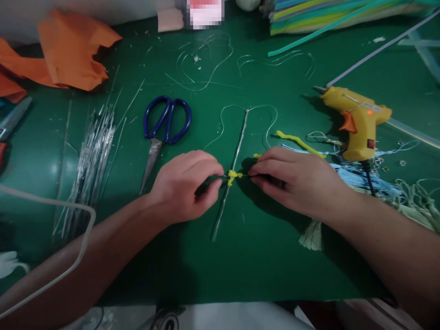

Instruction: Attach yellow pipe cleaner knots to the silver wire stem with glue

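My left hand point(190, 185) and my right hand point(292, 176) face each other over the green table. Each pinches one end of a thin dark wire, thumb against fingers. Between them, on the wire, sits a small knotted piece of yellow pipe cleaner point(233, 177). Crossing behind it is a twisted silvery wire stem point(241, 137), with two thin curved wires spreading from its top. A bit of yellow also shows beside my right fingertips. The middle of the thin wire is partly hidden by the yellow piece.
Blue-handled scissors point(167, 120) lie left, beside a bundle of silvery wires point(94, 160). A yellow glue gun point(360, 121), its light glowing, rests right near blue and pale tassels point(364, 176). Orange fabric point(75, 50) and coloured pipe cleaners point(309, 18) lie at the back.
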{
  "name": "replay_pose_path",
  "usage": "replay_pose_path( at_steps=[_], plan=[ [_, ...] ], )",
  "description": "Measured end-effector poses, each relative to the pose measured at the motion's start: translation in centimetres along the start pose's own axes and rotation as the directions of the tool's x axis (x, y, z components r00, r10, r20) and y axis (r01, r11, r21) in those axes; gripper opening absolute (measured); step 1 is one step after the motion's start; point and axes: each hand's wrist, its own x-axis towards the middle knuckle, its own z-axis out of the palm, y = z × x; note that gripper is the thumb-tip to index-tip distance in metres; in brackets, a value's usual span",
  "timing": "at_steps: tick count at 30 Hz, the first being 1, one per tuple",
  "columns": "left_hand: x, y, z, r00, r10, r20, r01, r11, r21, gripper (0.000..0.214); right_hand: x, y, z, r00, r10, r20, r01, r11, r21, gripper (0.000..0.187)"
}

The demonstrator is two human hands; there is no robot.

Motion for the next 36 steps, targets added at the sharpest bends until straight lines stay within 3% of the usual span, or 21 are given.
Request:
replay_pose_path(
  at_steps=[6,23,36],
  plan=[
    [-0.06,-0.11,0.16,0.994,0.053,0.093,-0.06,0.995,0.073,0.009,0.11,0.01,0.13,0.999,-0.032,0.001,0.032,0.997,-0.068,0.018],
    [-0.44,-0.26,0.44,0.987,0.082,0.136,-0.094,0.992,0.084,0.016,0.42,-0.12,0.11,0.996,-0.086,-0.021,0.083,0.989,-0.123,0.02],
    [-0.33,0.17,0.24,0.997,0.042,0.065,-0.046,0.997,0.064,0.009,0.4,0.0,0.17,0.998,-0.066,-0.008,0.064,0.992,-0.108,0.018]
  ],
)
